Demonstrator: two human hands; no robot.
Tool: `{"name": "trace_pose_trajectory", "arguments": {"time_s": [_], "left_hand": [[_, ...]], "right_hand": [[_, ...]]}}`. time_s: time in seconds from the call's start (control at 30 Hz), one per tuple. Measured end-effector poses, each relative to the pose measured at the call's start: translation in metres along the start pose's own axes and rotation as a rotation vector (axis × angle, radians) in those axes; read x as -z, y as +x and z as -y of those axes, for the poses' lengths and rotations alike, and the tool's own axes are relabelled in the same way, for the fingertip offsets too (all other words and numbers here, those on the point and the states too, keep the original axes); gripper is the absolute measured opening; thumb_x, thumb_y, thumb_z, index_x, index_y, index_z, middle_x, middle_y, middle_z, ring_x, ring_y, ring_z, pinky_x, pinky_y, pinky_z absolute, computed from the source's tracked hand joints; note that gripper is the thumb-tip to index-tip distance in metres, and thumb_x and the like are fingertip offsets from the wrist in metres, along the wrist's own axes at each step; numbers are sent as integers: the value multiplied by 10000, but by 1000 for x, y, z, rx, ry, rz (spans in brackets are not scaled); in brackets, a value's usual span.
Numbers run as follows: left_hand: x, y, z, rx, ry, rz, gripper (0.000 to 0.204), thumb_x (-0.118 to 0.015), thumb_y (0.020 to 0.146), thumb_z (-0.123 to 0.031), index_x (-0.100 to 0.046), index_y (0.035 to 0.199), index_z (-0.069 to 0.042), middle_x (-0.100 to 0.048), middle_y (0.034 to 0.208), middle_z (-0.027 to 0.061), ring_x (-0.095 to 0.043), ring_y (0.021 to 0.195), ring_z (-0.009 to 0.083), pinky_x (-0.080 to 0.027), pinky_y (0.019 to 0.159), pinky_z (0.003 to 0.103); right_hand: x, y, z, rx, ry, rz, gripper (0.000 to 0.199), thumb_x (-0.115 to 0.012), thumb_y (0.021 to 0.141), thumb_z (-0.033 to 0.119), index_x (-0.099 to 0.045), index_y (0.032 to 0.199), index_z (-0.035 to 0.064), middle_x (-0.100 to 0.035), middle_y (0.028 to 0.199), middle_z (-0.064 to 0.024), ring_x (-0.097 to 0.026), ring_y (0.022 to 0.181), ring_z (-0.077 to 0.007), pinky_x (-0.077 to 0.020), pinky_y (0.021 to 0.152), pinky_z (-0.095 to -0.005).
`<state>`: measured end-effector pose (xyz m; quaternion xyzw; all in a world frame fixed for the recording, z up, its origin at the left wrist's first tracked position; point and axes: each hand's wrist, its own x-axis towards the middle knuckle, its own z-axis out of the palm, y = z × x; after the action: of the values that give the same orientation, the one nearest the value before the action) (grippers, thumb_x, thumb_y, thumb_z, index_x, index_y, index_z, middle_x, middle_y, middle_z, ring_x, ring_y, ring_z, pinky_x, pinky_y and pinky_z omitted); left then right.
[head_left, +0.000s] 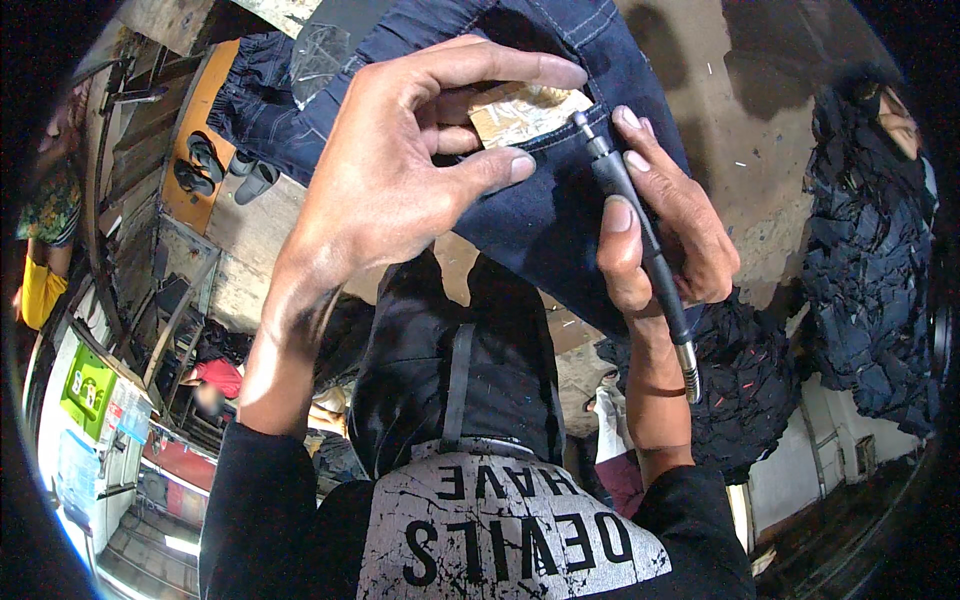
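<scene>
My left hand (390, 160) reaches over dark blue denim (535, 235) with light stitching. Its curled fingers hold the left end of a small yellowish piece (530, 112) with white slivers on it; what lies under the piece is hidden. The index finger and thumb of that hand stay apart, above and below the piece. A slim black pen-shaped tool (642, 215) with a metal tip and a metal tail end is gripped in my right hand (670, 215). Its tip meets the denim seam just right of the yellowish piece, as far as I can see.
Dark fabric pieces lie heaped at the right (865, 250), with another dark heap (745, 390) below. Sandals (200, 162) rest on an orange board at the left. People are partly visible at the left edge, one with a yellow sleeve (45, 285). A green container (88, 385) stands lower left.
</scene>
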<state>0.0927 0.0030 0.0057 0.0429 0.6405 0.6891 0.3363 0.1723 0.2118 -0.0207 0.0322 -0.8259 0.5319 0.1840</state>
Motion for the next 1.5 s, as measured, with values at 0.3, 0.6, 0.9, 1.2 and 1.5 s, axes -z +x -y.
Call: {"name": "trace_pose_trajectory", "arguments": {"time_s": [0.3,0.6,0.9,1.2,1.5], "left_hand": [[0,-1,0,-4,7,-4,551,-732,842,162,-666,1368,11,-648,1378,90,-634,1311,213,-544,1123,336],[4,-1,3,-32,-24,16,508,-727,877,117,-669,1371,10,-662,1355,88,-649,1262,184,-532,1105,310],[62,-19,-3,-212,218,-540,417,-703,991,-49,-657,1399,26,-698,1372,123,-673,1219,198,-504,1088,339],[196,23,-34,-343,330,-778,448,-779,956,-74,-678,1377,39,-722,1317,137,-691,1147,178,-532,1044,322],[48,2,-45,-318,515,-199,217,-779,900,-80,-805,1112,-41,-805,1001,99,-753,877,175,-593,802,319]], "right_hand": [[0,-1,1,-40,36,-36,244,-722,775,8,-744,977,-126,-765,1023,-330,-775,1053,-415,-588,1003,-514],[16,-7,3,-57,125,4,310,-594,992,148,-644,1183,-92,-705,1200,-367,-726,1141,-439,-560,1046,-540],[53,-68,7,-449,-120,-615,583,-350,1158,450,-579,1269,-74,-700,1227,-329,-717,1155,-433,-560,1078,-532],[51,-85,9,-427,-182,-602,539,-402,1163,410,-635,1224,-72,-722,1203,-265,-702,1186,-353,-513,1111,-494],[48,-80,25,-302,-388,-317,317,-575,1081,96,-626,1352,-60,-749,1190,-222,-718,1125,-268,-528,1060,-410]]}}
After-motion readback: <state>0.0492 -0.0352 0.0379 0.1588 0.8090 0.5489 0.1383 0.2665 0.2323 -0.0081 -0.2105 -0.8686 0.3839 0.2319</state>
